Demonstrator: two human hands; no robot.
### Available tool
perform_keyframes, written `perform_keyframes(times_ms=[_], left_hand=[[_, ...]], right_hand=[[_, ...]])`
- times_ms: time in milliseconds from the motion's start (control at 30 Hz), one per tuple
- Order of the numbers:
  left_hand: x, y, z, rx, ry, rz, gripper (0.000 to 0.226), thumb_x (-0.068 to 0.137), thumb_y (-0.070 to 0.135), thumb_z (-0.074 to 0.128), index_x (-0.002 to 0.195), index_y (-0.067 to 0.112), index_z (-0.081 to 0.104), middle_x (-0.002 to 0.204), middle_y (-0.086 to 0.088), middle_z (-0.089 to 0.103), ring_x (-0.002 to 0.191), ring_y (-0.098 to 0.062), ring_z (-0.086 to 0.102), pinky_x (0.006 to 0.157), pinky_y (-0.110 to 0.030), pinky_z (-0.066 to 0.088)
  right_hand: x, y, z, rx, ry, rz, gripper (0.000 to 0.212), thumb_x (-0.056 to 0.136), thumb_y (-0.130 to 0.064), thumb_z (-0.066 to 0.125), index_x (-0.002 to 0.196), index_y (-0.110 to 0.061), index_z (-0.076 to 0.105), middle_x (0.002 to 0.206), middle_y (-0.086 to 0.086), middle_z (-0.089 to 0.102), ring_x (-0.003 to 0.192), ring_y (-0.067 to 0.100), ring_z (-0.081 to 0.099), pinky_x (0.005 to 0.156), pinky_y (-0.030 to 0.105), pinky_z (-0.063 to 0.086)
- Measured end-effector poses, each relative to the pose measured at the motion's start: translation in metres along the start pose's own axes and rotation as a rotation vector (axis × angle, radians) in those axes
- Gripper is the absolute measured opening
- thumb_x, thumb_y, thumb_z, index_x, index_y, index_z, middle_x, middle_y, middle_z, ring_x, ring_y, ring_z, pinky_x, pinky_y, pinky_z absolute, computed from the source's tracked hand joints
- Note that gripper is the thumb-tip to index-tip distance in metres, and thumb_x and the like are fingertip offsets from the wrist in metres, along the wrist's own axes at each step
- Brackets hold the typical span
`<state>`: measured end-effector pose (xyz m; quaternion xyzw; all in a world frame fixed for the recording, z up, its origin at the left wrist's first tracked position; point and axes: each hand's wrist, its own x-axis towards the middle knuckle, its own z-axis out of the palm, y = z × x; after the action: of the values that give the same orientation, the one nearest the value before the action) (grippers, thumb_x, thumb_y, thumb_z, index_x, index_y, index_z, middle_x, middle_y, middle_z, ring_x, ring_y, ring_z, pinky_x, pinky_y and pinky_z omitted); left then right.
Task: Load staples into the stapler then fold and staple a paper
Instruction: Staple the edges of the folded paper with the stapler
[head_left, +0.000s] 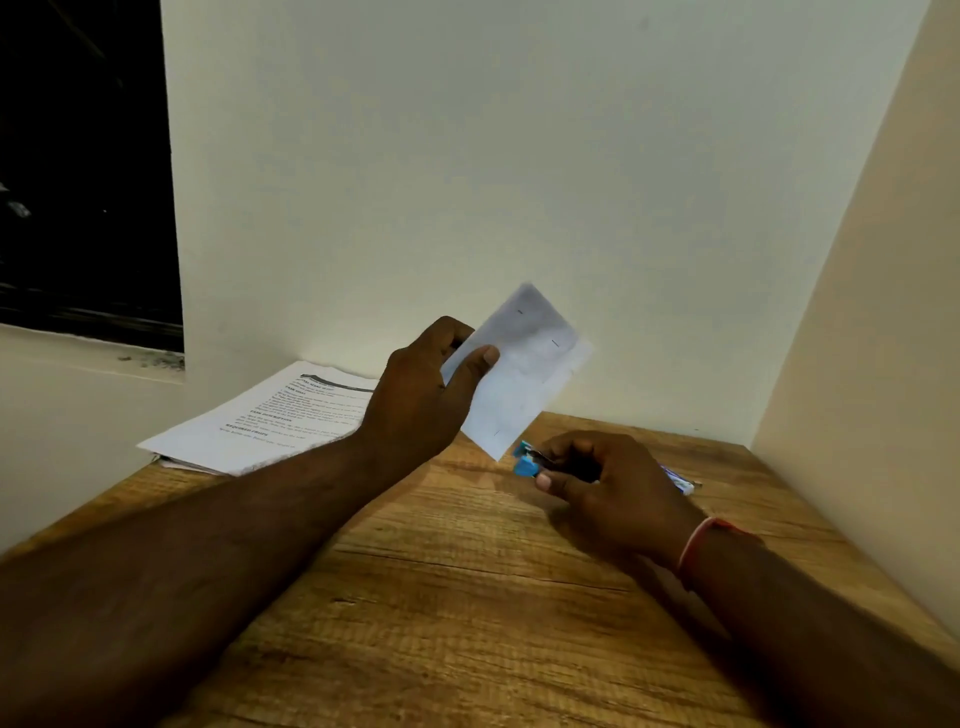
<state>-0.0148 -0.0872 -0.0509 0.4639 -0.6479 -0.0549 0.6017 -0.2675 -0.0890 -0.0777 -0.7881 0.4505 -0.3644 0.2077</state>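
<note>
Left hand (421, 395) pinches the folded paper (524, 374), thumb on its front, holding it tilted above the wooden table (441, 597); short dark staple lines show on the paper. Right hand (608, 488) is curled round the blue stapler (525, 460), low over the table, just under the paper's lower corner. A blue-and-white packet (680, 482) lies behind the right hand, contents hidden. Printed sheets (260, 415) are stacked back left.

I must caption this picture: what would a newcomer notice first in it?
First, the folded paper, held up above the wooden table by the left hand, with short dark marks like staples on it. Just below it, the right hand grips a small blue stapler. A stack of printed sheets lies at the table's far left edge.
</note>
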Motion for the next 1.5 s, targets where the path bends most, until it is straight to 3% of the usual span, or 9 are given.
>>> perform_keyframes(times_ms=[167, 333, 433, 600, 767, 933, 1033, 1167, 1500], left_hand=[[0.002, -0.006, 0.001, -0.115, -0.032, -0.143, 0.025, 0.111, 0.046, 0.067, 0.112, 0.022, 0.072, 0.104, 0.004, 0.078, 0.092, -0.018, 0.074, 0.071, -0.031, 0.054], [-0.001, -0.004, 0.005, -0.28, -0.037, -0.284, 0.028, 0.112, 0.047, 0.065, 0.12, 0.023, 0.075, 0.112, 0.005, 0.082, 0.098, -0.015, 0.078, 0.073, -0.025, 0.055], [-0.003, -0.002, 0.009, -0.32, -0.025, -0.348, 0.03, 0.113, 0.049, 0.063, 0.121, 0.023, 0.076, 0.112, 0.006, 0.082, 0.099, -0.013, 0.078, 0.077, -0.027, 0.055], [-0.009, -0.002, 0.018, -0.331, -0.068, -0.395, 0.032, 0.111, 0.046, 0.067, 0.136, 0.026, 0.066, 0.125, 0.006, 0.079, 0.11, -0.016, 0.079, 0.092, -0.04, 0.067], [-0.017, 0.002, 0.021, 0.021, -0.059, -0.095, 0.07, 0.093, 0.036, 0.091, 0.15, 0.033, 0.05, 0.145, 0.012, 0.053, 0.12, -0.006, 0.061, 0.092, -0.022, 0.054], [-0.02, 0.017, 0.013, 0.079, -0.191, 0.19, 0.043, 0.08, 0.053, 0.097, 0.115, 0.037, 0.076, 0.11, 0.019, 0.074, 0.103, 0.0, 0.071, 0.079, -0.009, 0.052], [-0.028, 0.025, 0.018, 0.084, -0.25, 0.126, 0.048, 0.071, 0.066, 0.098, 0.107, 0.039, 0.081, 0.105, 0.022, 0.078, 0.095, 0.0, 0.074, 0.077, -0.017, 0.061], [-0.026, 0.026, 0.015, 0.086, -0.262, 0.095, 0.027, 0.084, 0.048, 0.097, 0.103, 0.033, 0.087, 0.097, 0.018, 0.083, 0.093, -0.003, 0.078, 0.085, -0.035, 0.068], [-0.019, 0.027, 0.013, -0.031, -0.356, -0.027, 0.015, 0.092, 0.042, 0.091, 0.102, 0.031, 0.092, 0.093, 0.018, 0.086, 0.092, 0.004, 0.08, 0.089, -0.025, 0.065]], right_hand=[[0.004, 0.014, -0.005, -0.245, -0.056, 0.079, 0.012, 0.091, -0.039, 0.09, 0.097, -0.046, 0.082, 0.102, -0.023, 0.078, 0.1, -0.003, 0.068, 0.085, 0.027, 0.052], [0.0, 0.005, -0.003, -0.227, -0.064, 0.077, 0.021, 0.086, -0.047, 0.093, 0.103, -0.049, 0.081, 0.103, -0.027, 0.075, 0.102, -0.007, 0.066, 0.085, 0.02, 0.052], [-0.002, -0.009, -0.001, 0.096, -0.045, 0.04, 0.03, 0.087, -0.05, 0.092, 0.116, -0.042, 0.084, 0.111, -0.021, 0.082, 0.106, -0.004, 0.075, 0.087, 0.018, 0.056], [-0.005, -0.027, 0.008, 0.576, -0.007, 0.141, 0.019, 0.087, -0.037, 0.09, 0.102, -0.025, 0.088, 0.102, 0.008, 0.087, 0.096, 0.024, 0.084, 0.08, 0.034, 0.068], [-0.004, -0.029, 0.002, 0.831, 0.122, 0.316, 0.007, 0.096, -0.009, 0.085, 0.094, -0.007, 0.078, 0.081, 0.019, 0.08, 0.074, 0.032, 0.079, 0.065, 0.034, 0.066], [-0.006, -0.032, -0.001, 0.923, 0.141, 0.29, 0.011, 0.098, -0.007, 0.08, 0.096, 0.002, 0.075, 0.088, 0.02, 0.081, 0.083, 0.033, 0.084, 0.073, 0.035, 0.069], [-0.008, -0.033, 0.003, 0.919, 0.149, 0.241, 0.014, 0.101, -0.012, 0.077, 0.096, 0.0, 0.081, 0.096, 0.021, 0.083, 0.081, 0.028, 0.081, 0.077, 0.04, 0.07], [-0.007, -0.033, 0.004, 0.919, 0.128, 0.203, 0.023, 0.098, -0.029, 0.077, 0.103, -0.009, 0.086, 0.109, 0.019, 0.085, 0.099, 0.03, 0.085, 0.087, 0.041, 0.069], [-0.006, -0.025, 0.004, 0.89, 0.13, 0.164, 0.028, 0.087, -0.031, 0.083, 0.107, -0.011, 0.086, 0.114, 0.018, 0.085, 0.112, 0.035, 0.082, 0.1, 0.048, 0.067]])
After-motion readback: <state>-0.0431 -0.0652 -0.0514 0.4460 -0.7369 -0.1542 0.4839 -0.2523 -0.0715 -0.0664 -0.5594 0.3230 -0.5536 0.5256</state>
